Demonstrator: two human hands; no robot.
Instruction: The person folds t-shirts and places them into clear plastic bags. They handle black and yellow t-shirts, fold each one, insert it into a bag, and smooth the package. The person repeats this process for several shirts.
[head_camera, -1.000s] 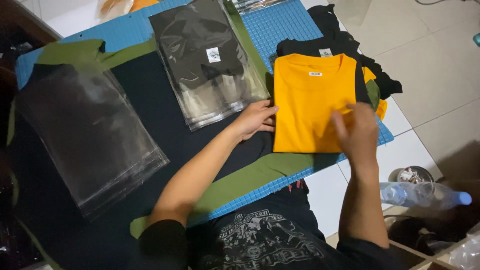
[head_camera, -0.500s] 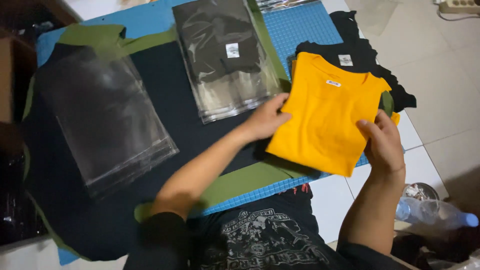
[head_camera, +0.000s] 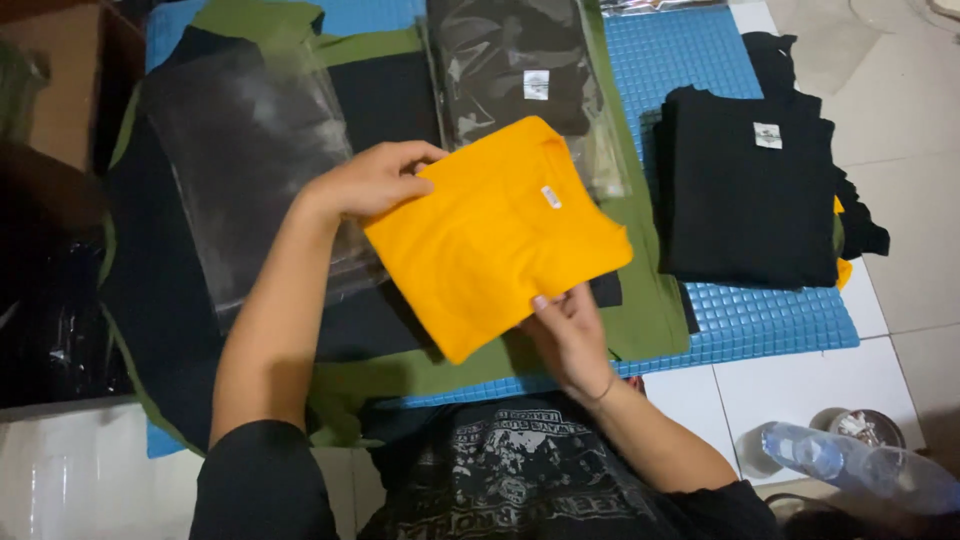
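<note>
A folded yellow-orange shirt (head_camera: 495, 235) is held up between both hands, tilted so one corner points down toward the person. The left hand (head_camera: 375, 180) grips its upper left corner, fingers (head_camera: 425, 152) curled over the top edge and thumb pressed against the cloth. The right hand (head_camera: 572, 335) holds the lower right edge from beneath, fingers closed on the fabric with the fingertips showing on top. A small white label sits near the shirt's collar end.

Under the shirt lies a dark cloth spread over a green cloth (head_camera: 650, 310), which in turn lies on a blue mat with a square grid pattern (head_camera: 780, 320) on the tiled floor (head_camera: 900, 270). To the left, just beside the left wrist, lies an empty clear plastic bag (head_camera: 250, 170), flat on the dark cloth. Beyond the yellow-orange shirt is a bagged dark shirt (head_camera: 520, 75) in shiny plastic, its near end partly hidden by the held shirt. To the right, well apart from the hands, a stack of folded black shirts (head_camera: 745, 200) rests on the mat, with a sliver of yellow peeking from under its right edge.

Near the person's right elbow a clear plastic bottle (head_camera: 850, 465) lies on its side on the tiles, close to a small round tin (head_camera: 860, 425). The person wears a black printed shirt.
</note>
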